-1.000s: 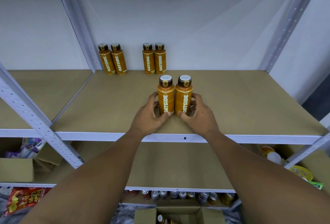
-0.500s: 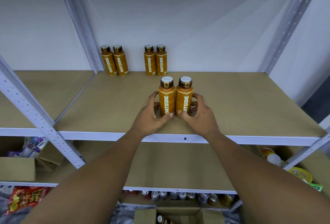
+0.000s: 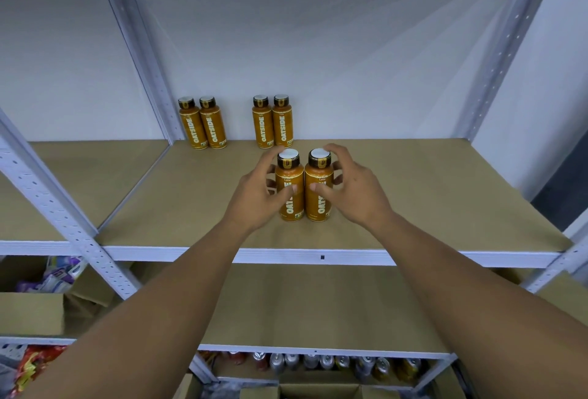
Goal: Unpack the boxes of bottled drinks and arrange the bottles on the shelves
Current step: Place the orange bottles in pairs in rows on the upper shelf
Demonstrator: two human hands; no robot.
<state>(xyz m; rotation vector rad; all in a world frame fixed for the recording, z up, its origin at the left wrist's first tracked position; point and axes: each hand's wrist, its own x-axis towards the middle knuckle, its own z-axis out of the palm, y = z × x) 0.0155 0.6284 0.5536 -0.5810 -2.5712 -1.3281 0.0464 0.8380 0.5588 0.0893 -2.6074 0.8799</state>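
Brown shelf (image 3: pixel 429 201), white wall behind | left hand (image 3: pixel 254 199) grip curls round left front bottle (image 3: pixel 288 172) | right hand (image 3: pixel 353 195) grip curls round right front bottle (image 3: pixel 319 172) | the two stand touching, mid-shelf | left back pair (image 3: pixel 195 128), right back pair (image 3: pixel 264 128) at wall | six bottles | wide room on the right.

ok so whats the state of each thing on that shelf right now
left front bottle: upright, capped, on the shelf, held by left hand
right front bottle: upright, capped, touching its neighbour, held by right hand
four back bottles: upright, capped, standing free in two pairs
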